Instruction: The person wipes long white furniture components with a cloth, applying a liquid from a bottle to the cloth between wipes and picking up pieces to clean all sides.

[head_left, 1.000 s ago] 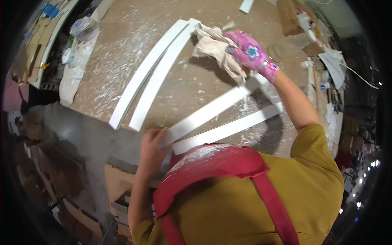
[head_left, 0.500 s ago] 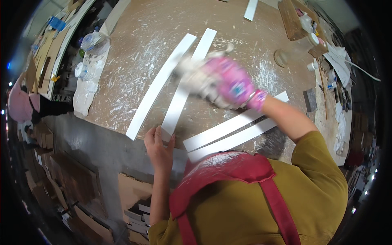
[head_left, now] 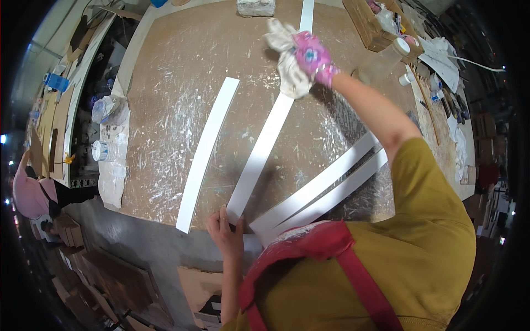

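Observation:
My bare left hand (head_left: 226,238) grips the near end of a long white strip (head_left: 261,151) at the bench's front edge, fingers on one side and thumb on the other. In a pink patterned glove, my right hand (head_left: 313,58) is closed on an off-white rag (head_left: 292,73), which lies over the strip's far end and hides it. Another white strip (head_left: 207,154) lies apart to the left. To the right, two more strips, an upper one (head_left: 317,185) and a lower one (head_left: 339,193), lie at a slant close together, partly under my right arm.
The brown, white-smeared workbench (head_left: 160,94) carries a further white strip (head_left: 307,15) and a pale wrapped block (head_left: 255,6) at the far side. A cardboard box (head_left: 375,30), clear jar (head_left: 386,58) and tools stand right. Plastic tubs (head_left: 102,150) line the left edge. Someone in pink (head_left: 30,193) stands far left.
My right hand has swept away from me with the rag, to the strip's far end. My left hand stays at the near end. The whole view has shifted a little.

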Demonstrator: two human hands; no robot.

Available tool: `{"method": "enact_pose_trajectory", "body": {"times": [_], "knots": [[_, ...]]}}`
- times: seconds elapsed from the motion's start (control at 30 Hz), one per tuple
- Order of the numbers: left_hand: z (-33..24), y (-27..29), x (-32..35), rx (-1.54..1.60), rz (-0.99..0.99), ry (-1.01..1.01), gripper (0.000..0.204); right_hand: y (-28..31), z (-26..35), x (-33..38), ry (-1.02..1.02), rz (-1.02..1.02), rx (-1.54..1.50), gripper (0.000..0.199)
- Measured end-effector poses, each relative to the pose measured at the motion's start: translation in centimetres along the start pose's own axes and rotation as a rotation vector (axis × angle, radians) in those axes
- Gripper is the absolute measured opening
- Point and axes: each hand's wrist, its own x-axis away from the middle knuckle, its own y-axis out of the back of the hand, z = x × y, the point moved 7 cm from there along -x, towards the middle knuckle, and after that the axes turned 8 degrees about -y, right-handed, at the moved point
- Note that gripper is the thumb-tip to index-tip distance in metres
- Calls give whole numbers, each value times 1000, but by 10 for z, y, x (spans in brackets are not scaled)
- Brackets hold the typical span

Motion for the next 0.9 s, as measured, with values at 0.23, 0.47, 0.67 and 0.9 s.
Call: {"method": "enact_pose_trajectory", "body": {"times": [0.23,0.47,0.67,0.9], "knots": [[7,-3,13,-66,-42,-5,61,8,81,117,84,478,-891,29],[-16,11,-11,-198,79,-126,63,52,-68,47,-61,7,-676,43],[-104,-1,-102,829,234,-23,76,91,-20,204,-261,149,-1577,42],[-135,-71,-152,1321,426,258,34,60,24,268,-379,384,-1732,38]]}}
